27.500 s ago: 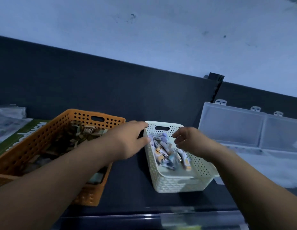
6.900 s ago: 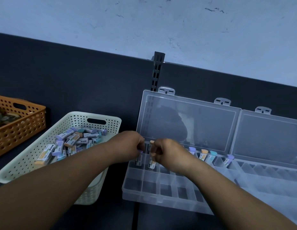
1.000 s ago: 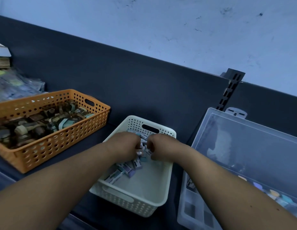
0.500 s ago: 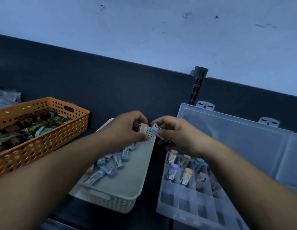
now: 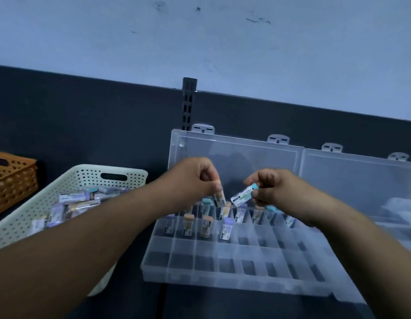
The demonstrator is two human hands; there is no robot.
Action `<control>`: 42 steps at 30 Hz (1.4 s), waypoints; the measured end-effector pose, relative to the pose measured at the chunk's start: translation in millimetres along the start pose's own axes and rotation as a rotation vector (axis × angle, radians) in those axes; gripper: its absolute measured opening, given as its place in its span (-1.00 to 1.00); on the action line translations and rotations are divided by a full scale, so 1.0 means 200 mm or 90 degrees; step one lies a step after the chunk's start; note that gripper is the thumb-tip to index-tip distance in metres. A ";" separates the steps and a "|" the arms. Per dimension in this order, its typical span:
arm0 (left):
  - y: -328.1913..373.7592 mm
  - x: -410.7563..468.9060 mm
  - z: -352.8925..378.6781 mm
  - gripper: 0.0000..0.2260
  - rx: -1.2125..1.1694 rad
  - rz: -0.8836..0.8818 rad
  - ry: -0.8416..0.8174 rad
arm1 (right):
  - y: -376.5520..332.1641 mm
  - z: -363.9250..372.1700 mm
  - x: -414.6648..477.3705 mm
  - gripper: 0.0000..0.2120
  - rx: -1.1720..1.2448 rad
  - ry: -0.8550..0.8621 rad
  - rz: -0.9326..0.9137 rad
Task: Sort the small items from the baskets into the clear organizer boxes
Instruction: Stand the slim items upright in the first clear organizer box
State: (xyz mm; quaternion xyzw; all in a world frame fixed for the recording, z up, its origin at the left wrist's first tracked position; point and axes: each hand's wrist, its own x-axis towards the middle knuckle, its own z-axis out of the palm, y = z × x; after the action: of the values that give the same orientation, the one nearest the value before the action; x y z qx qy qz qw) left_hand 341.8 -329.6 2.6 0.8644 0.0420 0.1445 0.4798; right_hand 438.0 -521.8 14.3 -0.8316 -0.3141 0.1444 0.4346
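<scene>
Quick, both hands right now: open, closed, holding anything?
Left hand: closed, pinching an orange-capped tube over the organizer box.
Right hand: closed, pinching a teal-capped tube.

Both of your arms show bare from the bottom edge of the view to the fingertips. Your left forearm (image 5: 96,238) and right forearm (image 5: 360,245) look broad near the camera and narrow toward the wrists. Your left hand (image 5: 195,178) and right hand (image 5: 275,189) are bare too, with rounded knuckles. In the dim bluish light, finer detail is too soft to tell.
</scene>
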 end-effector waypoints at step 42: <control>-0.12 0.17 0.60 -0.86 0.419 0.067 -0.104 | 0.50 -0.05 -0.01 -0.89 -0.342 -0.022 -0.017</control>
State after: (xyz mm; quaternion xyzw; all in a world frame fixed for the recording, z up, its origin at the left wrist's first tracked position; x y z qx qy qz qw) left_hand 411.1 -406.6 -70.3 0.9826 0.0029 0.0778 0.1688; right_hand 480.4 -572.2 -61.4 -0.9102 -0.3597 0.0642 0.1949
